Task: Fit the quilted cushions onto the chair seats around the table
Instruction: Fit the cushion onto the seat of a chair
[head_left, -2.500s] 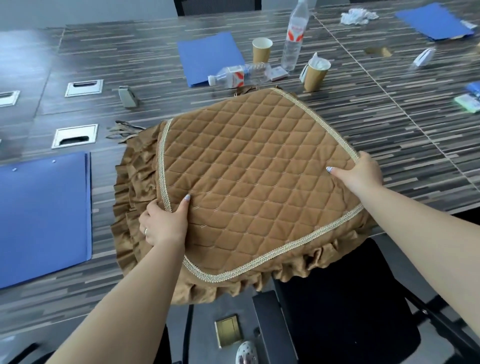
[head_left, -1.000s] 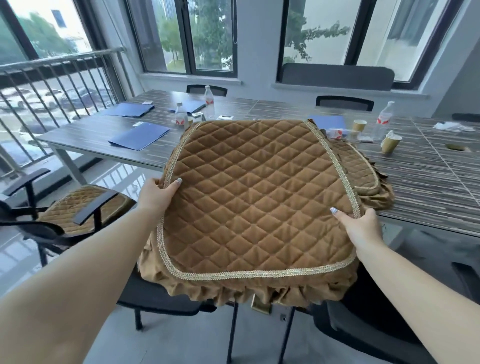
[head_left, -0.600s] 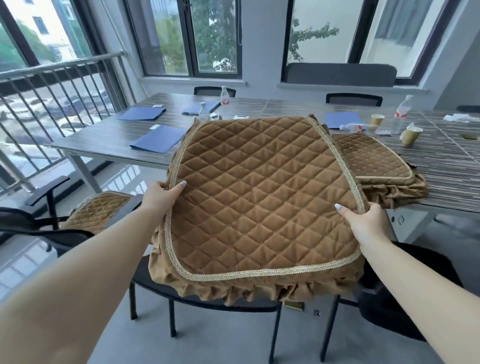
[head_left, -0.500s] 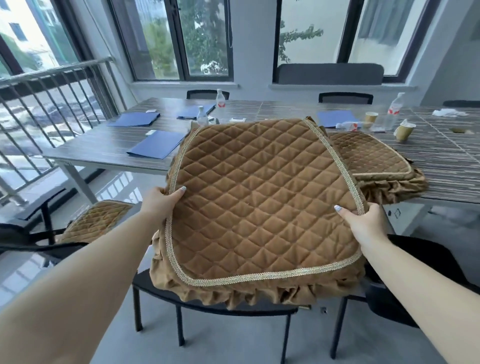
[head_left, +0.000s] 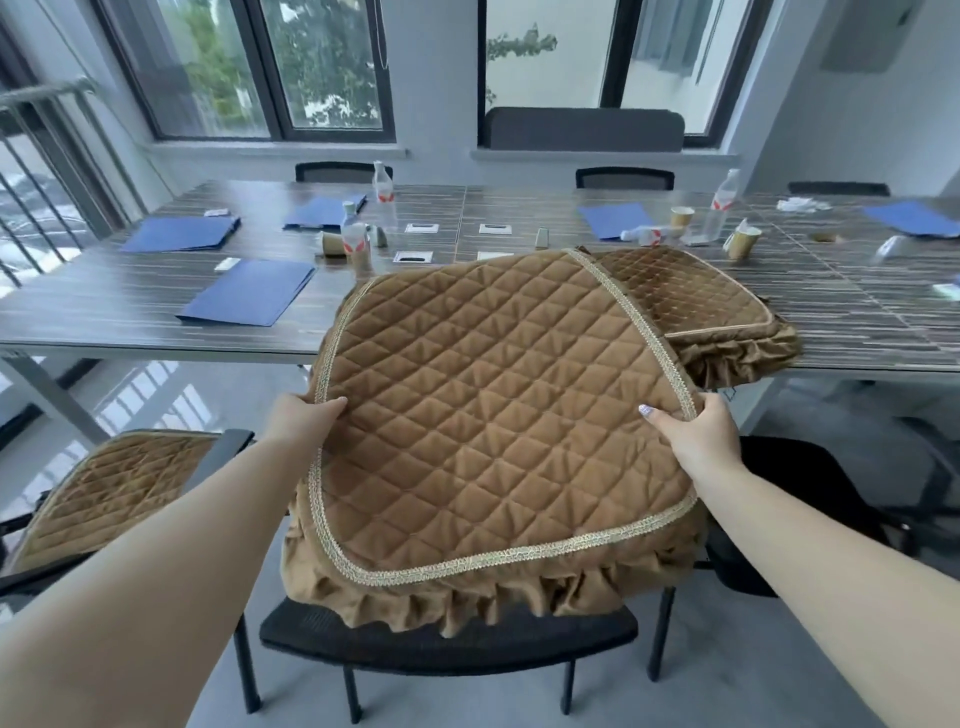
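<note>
Both hands grip the quilted cushion (head_left: 488, 415) at its sides, left hand (head_left: 298, 423) and right hand (head_left: 698, 436), holding it above the black chair seat (head_left: 447, 642). Lower it level, near trim along the seat's front edge. The ruffle seems to touch the seat already, so tuck it evenly.

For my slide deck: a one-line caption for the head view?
Both hands, left hand and right hand, hold a quilted cushion above a black chair seat.

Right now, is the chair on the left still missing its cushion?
No, the left chair already wears a quilted cushion on its seat, while both hands hold another cushion over the next chair.
</note>
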